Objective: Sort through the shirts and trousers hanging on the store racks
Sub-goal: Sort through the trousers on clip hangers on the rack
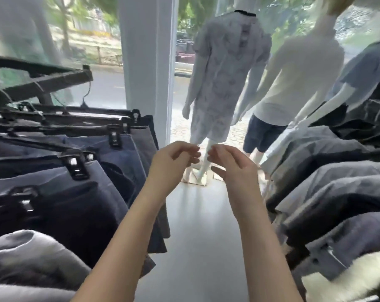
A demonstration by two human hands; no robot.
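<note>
Trousers (110,162) hang on your left, clipped to black hangers (75,165) in a row. They're mostly navy and dark, with a grey pair at the far end. Shirts (337,192) are packed on the rack to your right, greys and blues all bunched up. Both your grips are up in the aisle between the two racks, clear of the clothes. Left grip (173,162) and right grip (230,165) have fingers loosely curled, so fairly narrow. The fingertips are near each other but apart, and nothing shows in either one. Straight ahead, mannequins stand at the window (93,29): one (224,73) in a pale patterned set, one (293,83) in a white tee and dark shorts. Grey floor (195,214) runs under your arms.
</note>
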